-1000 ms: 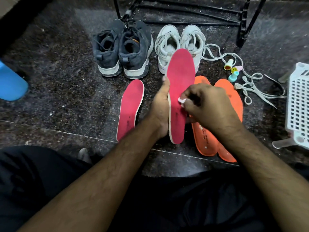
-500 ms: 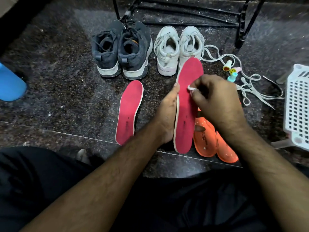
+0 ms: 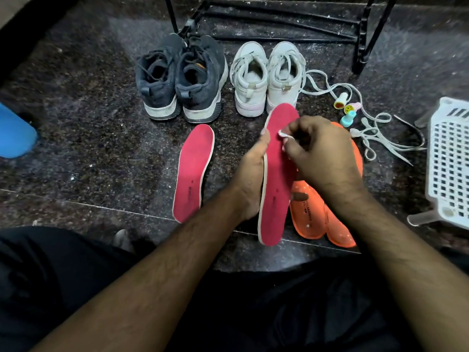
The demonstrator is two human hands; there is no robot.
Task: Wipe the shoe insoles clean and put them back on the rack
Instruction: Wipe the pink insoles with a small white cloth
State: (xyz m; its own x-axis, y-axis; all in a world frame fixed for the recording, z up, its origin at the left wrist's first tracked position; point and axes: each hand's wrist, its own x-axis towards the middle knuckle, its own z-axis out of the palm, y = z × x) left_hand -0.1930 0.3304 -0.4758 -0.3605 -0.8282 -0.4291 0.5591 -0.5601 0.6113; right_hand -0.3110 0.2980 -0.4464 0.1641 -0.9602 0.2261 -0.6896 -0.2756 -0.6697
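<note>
From the head camera I see the left hand (image 3: 250,184) propping a pink insole (image 3: 276,179) up off the floor, its palm along the white-rimmed left edge, a fingertip showing near the toe and the fingers hidden behind, so I cannot tell how tightly they curl. The right hand (image 3: 319,158) is bunched over the insole's upper half, fingertips pinching a small white wad (image 3: 283,134) against the matte, felt-like pink face. A second pink insole (image 3: 194,174) lies flat on the speckled dark stone floor (image 3: 88,148), just left of the left hand. Two glossy orange insoles (image 3: 308,214), dotted with pale spots, lie side by side under the right wrist. Beyond the hands stand a pair of dark knit sneakers (image 3: 181,80) and a pair of white sneakers (image 3: 266,77), heels toward me, before the black metal rack (image 3: 365,34). Loose white laces (image 3: 375,138) and three small coloured bottles (image 3: 347,110) lie to the right, near a white plastic lattice basket (image 3: 449,163).
</note>
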